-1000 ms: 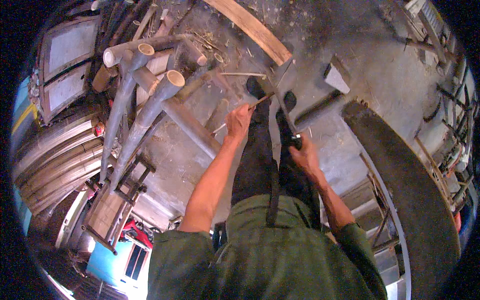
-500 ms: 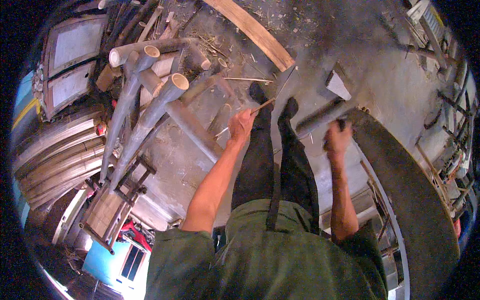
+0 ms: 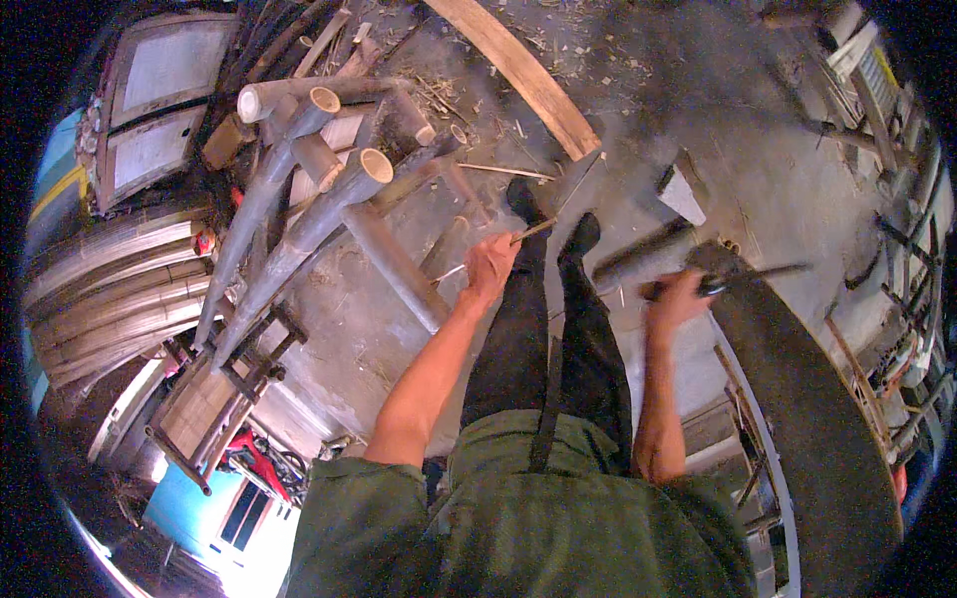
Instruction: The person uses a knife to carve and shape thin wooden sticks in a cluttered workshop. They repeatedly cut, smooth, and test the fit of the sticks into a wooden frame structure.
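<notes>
My left hand (image 3: 488,267) is closed on a thin wooden stick (image 3: 535,230), held over my legs with its tip pointing up and right. A long, narrow strip (image 3: 573,184) shows just beyond that tip. Over to the right, my right hand (image 3: 674,302) is wrapped round a dark-handled knife (image 3: 778,271). Its slim blade points right, above a dark curved panel, and motion blurs it a little. Below the hands, my dark shoes (image 3: 581,235) stand on the concrete floor, near a short dark tube (image 3: 643,251).
A bamboo-pole frame (image 3: 299,229) stands at my left, beside stacked slatted panels (image 3: 120,289). A curved plank (image 3: 518,75) lies ahead among wood chips. A pale angular block (image 3: 682,192) is near the tube. The dark panel (image 3: 817,389) flanks my right side.
My right hand has moved slightly down, and the knife blade now shows pointing right. My left hand still holds the stick, slightly lower. The whole view has shifted a little.
</notes>
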Demonstrator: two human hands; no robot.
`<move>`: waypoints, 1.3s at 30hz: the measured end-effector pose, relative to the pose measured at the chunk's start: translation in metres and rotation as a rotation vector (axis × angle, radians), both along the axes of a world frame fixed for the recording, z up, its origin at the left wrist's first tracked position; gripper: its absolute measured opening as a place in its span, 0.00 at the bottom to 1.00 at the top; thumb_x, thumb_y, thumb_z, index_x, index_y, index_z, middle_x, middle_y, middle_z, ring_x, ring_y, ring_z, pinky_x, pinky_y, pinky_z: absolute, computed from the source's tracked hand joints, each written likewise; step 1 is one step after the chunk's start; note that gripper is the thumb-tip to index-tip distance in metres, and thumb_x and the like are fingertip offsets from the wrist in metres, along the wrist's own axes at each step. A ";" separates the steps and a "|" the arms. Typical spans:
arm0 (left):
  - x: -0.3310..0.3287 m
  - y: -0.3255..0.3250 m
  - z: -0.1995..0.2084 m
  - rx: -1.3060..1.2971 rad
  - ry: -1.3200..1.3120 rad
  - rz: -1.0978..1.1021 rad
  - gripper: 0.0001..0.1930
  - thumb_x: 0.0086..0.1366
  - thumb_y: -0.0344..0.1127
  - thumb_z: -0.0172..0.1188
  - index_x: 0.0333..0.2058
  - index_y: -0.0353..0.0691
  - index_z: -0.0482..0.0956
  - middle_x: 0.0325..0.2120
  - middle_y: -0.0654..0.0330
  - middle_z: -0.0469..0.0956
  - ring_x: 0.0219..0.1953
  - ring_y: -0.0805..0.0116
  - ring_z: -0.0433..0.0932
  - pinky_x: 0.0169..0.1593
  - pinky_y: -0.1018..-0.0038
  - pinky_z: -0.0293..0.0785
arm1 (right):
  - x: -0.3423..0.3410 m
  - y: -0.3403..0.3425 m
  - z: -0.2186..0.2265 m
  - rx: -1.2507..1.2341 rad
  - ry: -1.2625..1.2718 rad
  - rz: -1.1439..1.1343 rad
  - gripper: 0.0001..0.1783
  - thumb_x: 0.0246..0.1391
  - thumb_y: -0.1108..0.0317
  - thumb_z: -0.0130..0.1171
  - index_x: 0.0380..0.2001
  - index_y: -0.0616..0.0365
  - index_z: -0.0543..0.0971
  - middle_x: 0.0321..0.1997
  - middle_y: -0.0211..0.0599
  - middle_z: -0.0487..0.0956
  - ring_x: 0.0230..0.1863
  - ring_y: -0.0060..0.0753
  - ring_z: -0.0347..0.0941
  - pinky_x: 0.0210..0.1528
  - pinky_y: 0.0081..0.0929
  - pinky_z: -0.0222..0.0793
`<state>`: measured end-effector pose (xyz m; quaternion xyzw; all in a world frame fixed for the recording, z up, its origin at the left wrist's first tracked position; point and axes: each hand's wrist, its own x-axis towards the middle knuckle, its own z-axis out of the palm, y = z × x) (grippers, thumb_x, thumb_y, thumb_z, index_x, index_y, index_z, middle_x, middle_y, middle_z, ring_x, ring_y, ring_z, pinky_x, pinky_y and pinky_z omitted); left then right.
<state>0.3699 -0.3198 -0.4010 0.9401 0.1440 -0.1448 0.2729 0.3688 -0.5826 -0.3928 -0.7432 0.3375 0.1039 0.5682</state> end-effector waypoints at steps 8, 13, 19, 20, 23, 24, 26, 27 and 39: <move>-0.013 0.007 0.020 0.065 -0.061 0.034 0.16 0.60 0.45 0.58 0.42 0.42 0.73 0.39 0.48 0.74 0.42 0.46 0.72 0.44 0.56 0.69 | 0.005 0.011 0.027 -0.056 0.096 0.543 0.16 0.48 0.69 0.56 0.41 0.61 0.71 0.23 0.31 0.72 0.21 0.26 0.67 0.25 0.26 0.66; -0.109 0.071 0.001 0.438 -0.236 0.827 0.35 0.62 0.59 0.51 0.58 0.35 0.62 0.56 0.48 0.64 0.57 0.48 0.62 0.57 0.53 0.59 | 0.110 -0.046 0.056 -0.027 0.107 -0.160 0.11 0.52 0.62 0.55 0.29 0.55 0.67 0.16 0.29 0.66 0.11 0.24 0.61 0.11 0.26 0.57; -0.143 0.074 -0.011 -0.664 0.018 1.695 0.53 0.57 0.78 0.30 0.64 0.34 0.51 0.64 0.49 0.54 0.64 0.50 0.55 0.63 0.56 0.53 | -0.037 0.034 0.035 -0.006 0.150 0.413 0.13 0.52 0.66 0.55 0.38 0.63 0.70 0.28 0.46 0.75 0.30 0.46 0.72 0.35 0.41 0.67; -0.147 0.076 -0.016 -0.664 0.021 1.720 0.52 0.57 0.77 0.31 0.64 0.34 0.52 0.64 0.49 0.54 0.63 0.50 0.57 0.63 0.55 0.54 | -0.053 0.039 0.045 -0.062 0.289 0.850 0.18 0.49 0.68 0.58 0.41 0.66 0.70 0.33 0.50 0.77 0.35 0.50 0.73 0.40 0.41 0.68; -0.177 0.091 -0.038 -0.587 0.022 1.797 0.52 0.57 0.76 0.33 0.62 0.31 0.55 0.62 0.46 0.56 0.60 0.48 0.61 0.62 0.54 0.57 | 0.004 0.008 0.049 -0.072 0.024 0.644 0.14 0.46 0.69 0.58 0.37 0.62 0.73 0.30 0.45 0.77 0.30 0.41 0.73 0.35 0.36 0.70; -0.179 0.095 -0.044 -0.534 0.033 1.798 0.51 0.58 0.76 0.33 0.62 0.31 0.56 0.62 0.45 0.57 0.59 0.47 0.62 0.61 0.54 0.58 | 0.026 -0.014 0.033 -0.082 0.008 0.487 0.13 0.47 0.68 0.58 0.36 0.61 0.73 0.28 0.43 0.75 0.28 0.38 0.72 0.33 0.34 0.69; -0.169 0.086 -0.044 -0.472 0.038 1.791 0.51 0.58 0.75 0.33 0.60 0.29 0.58 0.60 0.44 0.60 0.57 0.46 0.64 0.60 0.54 0.60 | 0.064 -0.033 0.026 -0.080 0.023 0.152 0.11 0.48 0.66 0.58 0.34 0.59 0.72 0.25 0.38 0.73 0.26 0.34 0.69 0.28 0.31 0.66; -0.150 0.073 -0.026 -0.460 0.021 1.794 0.50 0.58 0.75 0.33 0.60 0.29 0.59 0.59 0.43 0.61 0.57 0.46 0.64 0.59 0.53 0.61 | 0.093 -0.033 0.047 -0.061 0.052 -0.014 0.12 0.48 0.65 0.58 0.34 0.58 0.72 0.23 0.37 0.72 0.25 0.32 0.69 0.27 0.30 0.65; -0.173 0.088 -0.061 -0.177 0.114 1.924 0.47 0.62 0.70 0.28 0.50 0.25 0.71 0.50 0.39 0.71 0.54 0.42 0.69 0.58 0.51 0.62 | 0.092 -0.026 0.046 -0.042 0.011 0.054 0.06 0.50 0.69 0.54 0.29 0.54 0.68 0.17 0.30 0.67 0.16 0.23 0.63 0.18 0.25 0.62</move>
